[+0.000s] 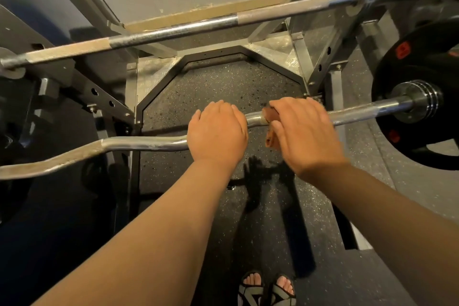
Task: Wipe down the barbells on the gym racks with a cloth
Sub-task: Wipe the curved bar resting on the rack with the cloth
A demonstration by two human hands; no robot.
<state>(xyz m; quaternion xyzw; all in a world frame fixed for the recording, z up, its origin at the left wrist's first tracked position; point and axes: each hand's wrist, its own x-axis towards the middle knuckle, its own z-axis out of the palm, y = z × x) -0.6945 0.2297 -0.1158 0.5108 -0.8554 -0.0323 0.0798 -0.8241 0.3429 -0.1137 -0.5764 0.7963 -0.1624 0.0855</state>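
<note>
While the left hand point(218, 131) curls its fingers over the wavy bar point(139, 144), the right hand point(305, 131) grips a brown cloth point(270, 135) wrapped round that bar, just beside it. The shiny, bent metal bar runs left to right, with a round black plate point(409, 62) on its right end. A straight steel barbell point(198, 25) lies behind it.

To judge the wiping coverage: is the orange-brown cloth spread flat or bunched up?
Bunched up. The right hand grips the orange-brown cloth crumpled around the curved chrome barbell; only small folds show.
</note>
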